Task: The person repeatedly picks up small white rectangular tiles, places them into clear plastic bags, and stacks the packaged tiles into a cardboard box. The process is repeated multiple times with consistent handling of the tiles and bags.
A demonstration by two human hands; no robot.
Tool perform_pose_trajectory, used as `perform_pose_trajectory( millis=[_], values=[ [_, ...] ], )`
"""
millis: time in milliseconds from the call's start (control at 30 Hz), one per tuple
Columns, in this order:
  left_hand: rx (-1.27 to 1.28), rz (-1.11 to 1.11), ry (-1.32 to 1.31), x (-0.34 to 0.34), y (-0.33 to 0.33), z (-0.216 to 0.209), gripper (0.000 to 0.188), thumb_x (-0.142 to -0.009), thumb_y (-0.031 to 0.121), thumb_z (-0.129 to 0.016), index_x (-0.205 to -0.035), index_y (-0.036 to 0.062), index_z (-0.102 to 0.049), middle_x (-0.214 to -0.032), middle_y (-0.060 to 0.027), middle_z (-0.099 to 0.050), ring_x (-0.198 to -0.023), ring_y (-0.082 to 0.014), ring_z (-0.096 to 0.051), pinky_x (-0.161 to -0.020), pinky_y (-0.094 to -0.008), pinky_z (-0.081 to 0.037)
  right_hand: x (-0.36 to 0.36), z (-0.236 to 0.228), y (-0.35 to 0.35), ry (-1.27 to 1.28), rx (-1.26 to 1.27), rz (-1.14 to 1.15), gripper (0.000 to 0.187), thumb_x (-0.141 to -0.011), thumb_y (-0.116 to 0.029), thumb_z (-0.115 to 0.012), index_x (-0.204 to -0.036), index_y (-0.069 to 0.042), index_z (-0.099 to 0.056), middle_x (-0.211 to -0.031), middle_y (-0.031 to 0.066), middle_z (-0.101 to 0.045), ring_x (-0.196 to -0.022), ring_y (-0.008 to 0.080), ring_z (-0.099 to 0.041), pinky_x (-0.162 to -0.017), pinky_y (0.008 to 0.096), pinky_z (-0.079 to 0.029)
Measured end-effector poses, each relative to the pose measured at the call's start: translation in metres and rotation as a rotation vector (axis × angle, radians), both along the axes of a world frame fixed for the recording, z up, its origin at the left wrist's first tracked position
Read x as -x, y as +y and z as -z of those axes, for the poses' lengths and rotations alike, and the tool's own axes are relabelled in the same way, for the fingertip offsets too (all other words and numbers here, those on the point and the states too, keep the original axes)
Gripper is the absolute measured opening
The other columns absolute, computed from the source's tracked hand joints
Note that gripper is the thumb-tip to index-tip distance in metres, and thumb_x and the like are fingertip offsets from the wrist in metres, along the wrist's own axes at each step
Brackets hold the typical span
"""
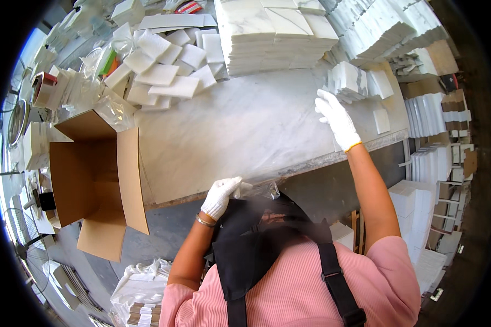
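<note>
My left hand (220,198), in a white glove, is closed at the near edge of the marble-topped table (229,136). A crumpled piece of clear plastic film (270,190) sticks out from its fingers. Farther right, my gloved right hand (337,119) is raised over the table with its fingers stretched out and nothing in them. Just beyond those fingertips stands a short row of white, grey-veined marble tiles (348,80). A single small white tile (381,121) lies flat to the right of that hand.
An open cardboard box (130,182) stands at the table's left end. White foam sheets (175,86) are heaped at the back left. Tall stacks of marble tiles (273,41) rise at the back. More white stacks (428,163) line the right side.
</note>
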State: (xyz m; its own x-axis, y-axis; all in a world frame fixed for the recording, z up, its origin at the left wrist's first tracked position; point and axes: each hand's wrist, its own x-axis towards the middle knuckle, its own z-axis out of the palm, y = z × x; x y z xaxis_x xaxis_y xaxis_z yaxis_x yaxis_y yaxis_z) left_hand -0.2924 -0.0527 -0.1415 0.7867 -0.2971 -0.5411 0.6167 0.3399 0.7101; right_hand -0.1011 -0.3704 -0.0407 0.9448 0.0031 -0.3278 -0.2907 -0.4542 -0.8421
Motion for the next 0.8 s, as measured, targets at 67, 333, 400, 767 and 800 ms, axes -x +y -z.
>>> perform_pose_trajectory(
  millis=[67,333,400,767,800],
  values=[
    [0.0,0.006,0.039,-0.004,0.0,0.0,0.047,-0.1,0.032,-0.059,-0.061,0.0058,-0.055,-0.101,-0.0221,-0.074,-0.087,-0.0208,-0.066,-0.081,-0.0335,-0.051,0.014,-0.004,-0.016,0.003,-0.014,0.072,0.058,-0.098,-0.039,-0.062,-0.146,-0.009,-0.05,-0.144,0.0105,-0.054,-0.128,0.0209,-0.053,-0.1,0.0355,-0.046],
    [0.002,-0.119,0.217,-0.014,-0.005,-0.007,0.045,-0.1,0.034,-0.058,-0.063,0.0082,-0.053,-0.098,-0.0217,-0.074,-0.086,-0.026,-0.07,-0.074,-0.036,-0.058,0.088,0.002,-0.057,-0.31,0.416,-0.388,0.078,-0.072,-0.022,-0.085,-0.143,-0.016,-0.053,-0.148,0.0107,-0.046,-0.133,0.029,-0.048,-0.107,0.0409,-0.043],
    [0.006,-0.13,0.207,-0.015,-0.005,-0.005,0.044,-0.1,0.033,-0.058,-0.064,0.0082,-0.054,-0.097,-0.021,-0.074,-0.085,-0.0263,-0.07,-0.073,-0.0351,-0.057,0.095,0.014,-0.059,-0.375,0.612,-0.569,0.091,-0.063,-0.026,-0.089,-0.145,-0.025,-0.052,-0.156,0.0114,-0.035,-0.139,0.037,-0.039,-0.111,0.0481,-0.04],
    [-0.094,-0.14,0.168,-0.01,-0.004,-0.008,0.044,-0.1,0.029,-0.059,-0.063,0.0064,-0.052,-0.091,-0.0206,-0.074,-0.081,-0.0261,-0.071,-0.071,-0.0338,-0.055,0.028,0.056,-0.02,-0.342,0.215,-0.649,0.027,-0.09,-0.038,-0.069,-0.082,-0.012,-0.074,-0.108,0.0094,-0.069,-0.106,0.023,-0.06,-0.093,0.0388,-0.047],
    [-0.109,-0.131,0.163,-0.007,-0.004,-0.006,0.044,-0.1,0.029,-0.06,-0.063,0.0064,-0.052,-0.092,-0.0214,-0.074,-0.081,-0.0261,-0.071,-0.071,-0.034,-0.056,0.018,0.051,-0.012,-0.055,0.079,-0.516,0.033,-0.092,-0.041,-0.067,-0.081,-0.01,-0.074,-0.098,0.0085,-0.07,-0.095,0.0211,-0.061,-0.087,0.0365,-0.048]
  ],
)
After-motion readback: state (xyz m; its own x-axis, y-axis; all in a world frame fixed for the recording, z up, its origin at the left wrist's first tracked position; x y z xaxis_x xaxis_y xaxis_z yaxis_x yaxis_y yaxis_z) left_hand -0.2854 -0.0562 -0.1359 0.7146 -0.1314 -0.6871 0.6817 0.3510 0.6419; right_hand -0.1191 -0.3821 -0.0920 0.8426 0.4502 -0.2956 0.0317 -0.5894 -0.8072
